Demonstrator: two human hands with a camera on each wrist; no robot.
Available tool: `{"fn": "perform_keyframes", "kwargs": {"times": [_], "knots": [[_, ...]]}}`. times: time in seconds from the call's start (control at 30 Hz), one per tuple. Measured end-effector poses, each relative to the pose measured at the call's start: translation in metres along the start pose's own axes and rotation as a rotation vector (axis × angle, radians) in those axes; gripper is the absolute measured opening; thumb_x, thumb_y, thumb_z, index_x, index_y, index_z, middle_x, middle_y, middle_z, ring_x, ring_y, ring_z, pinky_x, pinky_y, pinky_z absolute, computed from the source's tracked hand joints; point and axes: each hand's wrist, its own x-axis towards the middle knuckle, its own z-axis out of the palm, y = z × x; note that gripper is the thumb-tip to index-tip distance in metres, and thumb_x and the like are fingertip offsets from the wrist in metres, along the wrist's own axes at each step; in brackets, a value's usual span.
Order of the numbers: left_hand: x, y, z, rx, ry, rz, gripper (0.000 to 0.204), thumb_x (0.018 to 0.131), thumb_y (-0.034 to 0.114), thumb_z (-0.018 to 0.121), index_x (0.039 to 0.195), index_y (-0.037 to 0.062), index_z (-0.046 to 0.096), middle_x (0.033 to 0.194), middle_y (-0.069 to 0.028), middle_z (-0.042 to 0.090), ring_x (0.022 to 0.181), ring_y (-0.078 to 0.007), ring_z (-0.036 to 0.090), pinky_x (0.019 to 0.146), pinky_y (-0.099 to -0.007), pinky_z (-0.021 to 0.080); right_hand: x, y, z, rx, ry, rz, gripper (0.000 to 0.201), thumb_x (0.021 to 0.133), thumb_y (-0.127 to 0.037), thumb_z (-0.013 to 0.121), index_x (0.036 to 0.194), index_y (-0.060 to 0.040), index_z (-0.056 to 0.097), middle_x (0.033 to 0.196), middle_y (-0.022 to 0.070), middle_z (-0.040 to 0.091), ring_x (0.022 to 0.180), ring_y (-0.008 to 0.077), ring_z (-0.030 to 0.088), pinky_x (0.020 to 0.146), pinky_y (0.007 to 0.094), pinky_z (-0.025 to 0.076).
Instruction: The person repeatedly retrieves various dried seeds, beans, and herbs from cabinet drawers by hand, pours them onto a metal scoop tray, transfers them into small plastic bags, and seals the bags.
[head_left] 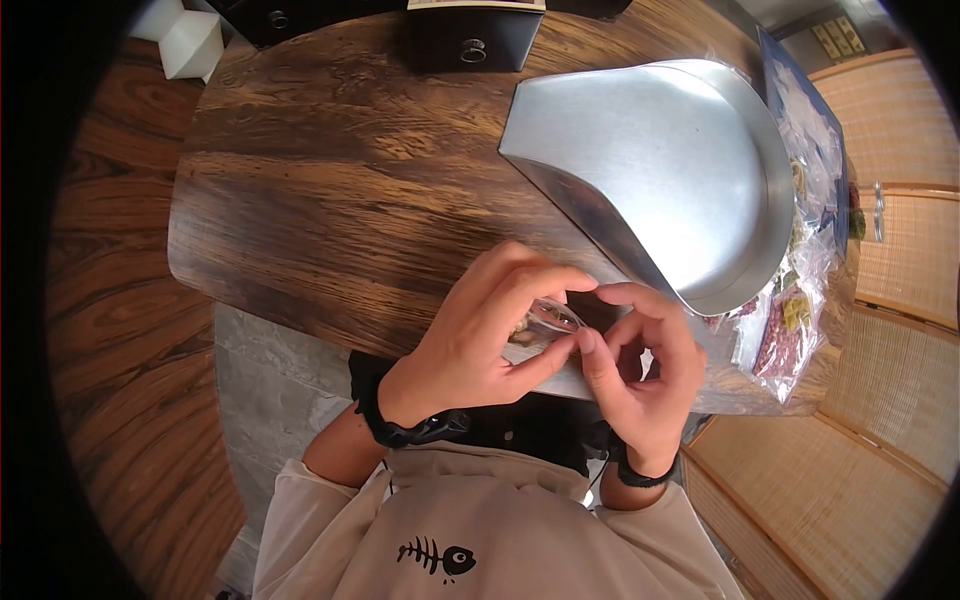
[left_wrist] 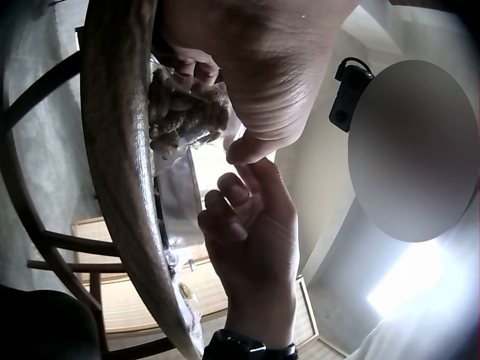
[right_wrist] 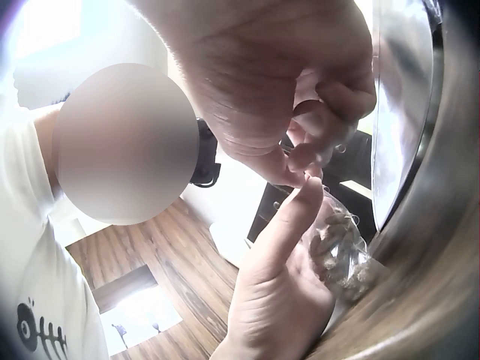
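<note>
A small clear plastic bag point(head_left: 556, 316) is held between the two hands, near the table's front edge. Brownish lumpy pieces fill the bag point(left_wrist: 187, 116) in the left wrist view, and the same bag point(right_wrist: 341, 251) shows in the right wrist view. The left hand point(head_left: 490, 330) curls around the bag's side, thumb and fingers gripping its top. At the bag's upper right corner, the right hand point(head_left: 648, 370) pinches the edge with thumb and fingertip, the two thumbs close together.
A large metal scoop-shaped pan point(head_left: 680, 160) lies just beyond the right hand. Clear bags with coloured contents point(head_left: 790, 340) lie at the table's right side, by a blue tray point(head_left: 790, 80). A black drawer box point(head_left: 470, 45) stands at the back, a white object point(head_left: 190, 45) at the far left.
</note>
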Motion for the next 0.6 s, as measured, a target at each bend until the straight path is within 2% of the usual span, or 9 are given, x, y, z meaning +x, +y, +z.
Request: {"fn": "perform_keyframes", "kwargs": {"times": [0.03, 0.13, 0.27, 0.37, 0.43, 0.5, 0.53, 0.6], "knots": [[0.000, 0.000, 0.000, 0.000, 0.001, 0.000, 0.054, 0.072, -0.003, 0.081, 0.122, 0.0049, 0.064, 0.109, -0.0095, 0.062, 0.091, -0.0183, 0.063, 0.077, -0.0306, 0.054, 0.000, 0.000, -0.002, 0.003, -0.010, 0.042, 0.025, 0.083, -0.001, 0.080, 0.105, -0.0046, 0.070, 0.059, -0.0016, 0.055, 0.049, 0.0030, 0.045, 0.046, 0.0201, 0.034], [0.000, 0.000, 0.000, 0.023, -0.007, 0.008, 0.055, 0.072, -0.003, 0.081, 0.123, 0.0049, 0.064, 0.109, -0.0094, 0.062, 0.091, -0.0182, 0.063, 0.077, -0.0302, 0.054, -0.003, 0.009, -0.002, 0.019, -0.065, 0.003, 0.019, 0.085, -0.002, 0.080, 0.101, -0.0049, 0.070, 0.060, -0.0021, 0.057, 0.049, 0.0024, 0.044, 0.046, 0.0198, 0.033], [0.002, 0.003, -0.001, -0.019, -0.039, 0.001, 0.056, 0.073, -0.002, 0.081, 0.125, 0.0048, 0.063, 0.109, -0.0093, 0.062, 0.091, -0.0194, 0.063, 0.080, -0.0320, 0.054, -0.006, 0.012, 0.001, 0.021, -0.040, 0.019, 0.015, 0.087, -0.002, 0.079, 0.098, -0.0047, 0.069, 0.061, -0.0020, 0.058, 0.049, 0.0025, 0.045, 0.046, 0.0197, 0.033], [0.003, 0.005, -0.002, -0.098, -0.050, -0.042, 0.054, 0.074, 0.001, 0.081, 0.125, 0.0053, 0.064, 0.108, -0.0096, 0.063, 0.091, -0.0203, 0.063, 0.082, -0.0330, 0.054, -0.006, 0.014, -0.002, 0.043, 0.002, -0.019, 0.013, 0.088, -0.001, 0.077, 0.097, -0.0035, 0.068, 0.063, -0.0009, 0.061, 0.050, 0.0022, 0.045, 0.046, 0.0199, 0.033], [0.004, 0.006, -0.002, -0.156, -0.054, -0.090, 0.053, 0.075, 0.002, 0.082, 0.125, 0.0054, 0.064, 0.108, -0.0099, 0.064, 0.091, -0.0208, 0.064, 0.083, -0.0332, 0.053, -0.006, 0.014, -0.005, 0.074, 0.025, -0.132, 0.013, 0.088, 0.000, 0.077, 0.096, -0.0021, 0.067, 0.067, 0.0013, 0.065, 0.050, 0.0036, 0.049, 0.046, 0.0200, 0.036], [0.005, 0.005, -0.001, -0.154, -0.078, -0.102, 0.039, 0.078, 0.008, 0.083, 0.115, 0.0061, 0.069, 0.104, -0.0084, 0.068, 0.089, -0.0206, 0.066, 0.082, -0.0326, 0.051, -0.007, 0.013, -0.008, 0.080, 0.011, -0.168, 0.014, 0.087, 0.000, 0.077, 0.095, -0.0012, 0.066, 0.069, 0.0024, 0.067, 0.051, 0.0052, 0.051, 0.047, 0.0202, 0.038], [0.005, 0.003, -0.002, -0.154, -0.079, -0.101, 0.039, 0.078, 0.008, 0.083, 0.115, 0.0061, 0.069, 0.104, -0.0084, 0.068, 0.089, -0.0206, 0.066, 0.082, -0.0326, 0.051, -0.007, 0.013, -0.008, 0.087, -0.002, -0.203, 0.014, 0.087, 0.001, 0.077, 0.094, -0.0004, 0.065, 0.072, 0.0036, 0.069, 0.051, 0.0068, 0.054, 0.048, 0.0205, 0.039], [0.003, -0.002, -0.005, -0.101, -0.115, 0.050, 0.027, 0.079, 0.013, 0.085, 0.102, 0.0068, 0.072, 0.098, -0.0056, 0.072, 0.088, -0.0200, 0.067, 0.081, -0.0324, 0.049, -0.009, 0.015, -0.008, 0.126, 0.026, -0.233, 0.015, 0.086, 0.001, 0.078, 0.093, 0.0000, 0.065, 0.073, 0.0047, 0.070, 0.052, 0.0085, 0.056, 0.049, 0.0209, 0.041]]}}
